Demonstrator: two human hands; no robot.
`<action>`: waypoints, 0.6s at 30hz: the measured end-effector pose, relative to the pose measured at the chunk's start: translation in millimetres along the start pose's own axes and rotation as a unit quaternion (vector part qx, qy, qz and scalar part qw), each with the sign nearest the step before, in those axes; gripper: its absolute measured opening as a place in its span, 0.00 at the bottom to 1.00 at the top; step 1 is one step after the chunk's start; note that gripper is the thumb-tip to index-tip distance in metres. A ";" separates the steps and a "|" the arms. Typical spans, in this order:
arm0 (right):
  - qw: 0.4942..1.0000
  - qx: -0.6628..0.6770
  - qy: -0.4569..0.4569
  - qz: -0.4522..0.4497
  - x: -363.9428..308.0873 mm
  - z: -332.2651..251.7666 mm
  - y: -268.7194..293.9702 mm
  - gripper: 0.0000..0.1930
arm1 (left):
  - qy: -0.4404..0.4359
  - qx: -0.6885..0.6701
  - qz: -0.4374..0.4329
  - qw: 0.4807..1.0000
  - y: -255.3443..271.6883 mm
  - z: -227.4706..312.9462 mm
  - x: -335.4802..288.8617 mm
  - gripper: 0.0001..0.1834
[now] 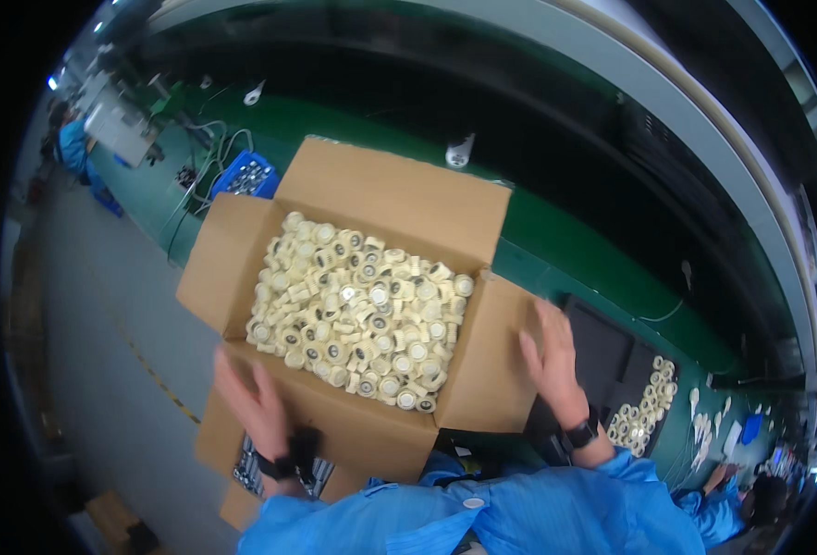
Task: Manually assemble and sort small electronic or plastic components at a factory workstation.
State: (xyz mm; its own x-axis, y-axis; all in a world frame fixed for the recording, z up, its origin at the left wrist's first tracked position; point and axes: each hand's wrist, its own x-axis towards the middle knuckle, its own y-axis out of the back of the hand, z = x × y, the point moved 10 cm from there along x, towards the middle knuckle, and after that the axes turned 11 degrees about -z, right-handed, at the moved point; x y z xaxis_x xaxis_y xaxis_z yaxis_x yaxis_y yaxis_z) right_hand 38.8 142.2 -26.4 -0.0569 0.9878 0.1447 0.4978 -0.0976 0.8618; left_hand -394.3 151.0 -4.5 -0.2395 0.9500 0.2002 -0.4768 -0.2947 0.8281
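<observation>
In front of me stands a cardboard box (399, 176) with its flaps folded out. Many small cream-coloured round plastic parts (362, 305), some with dark centres, fill it. My left hand (251, 398) is at the near left corner of the box, over the near flap, fingers stretched and nothing in them. At the right flap, my right hand (552, 356) has its fingers spread and also holds nothing; whether it touches the flap I cannot tell. Blue sleeves cover both forearms, and dark bands circle the wrists.
Right of the box lies a black tray (598, 342) with more cream parts (644, 407) beyond it. A blue bin (246, 176) of metal pieces sits at the far left on the green bench (538, 231). Another box with metal parts (249, 467) is below my left hand. Co-workers (723, 509) are nearby.
</observation>
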 end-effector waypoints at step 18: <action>0.981 0.146 -0.104 -0.069 -191.2 84.5 45.4 0.12 | -0.150 -0.014 -0.321 0.935 -164.7 227.1 -115.5 0.55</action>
State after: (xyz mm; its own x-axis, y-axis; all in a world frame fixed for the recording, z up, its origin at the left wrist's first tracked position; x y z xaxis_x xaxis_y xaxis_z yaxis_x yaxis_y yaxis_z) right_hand 145.4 -40.9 -56.0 0.0212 0.9956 -0.0914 0.7267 0.0474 0.6853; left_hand -96.0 113.2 -45.2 0.3496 0.9171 -0.1915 -0.4631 0.3468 0.8156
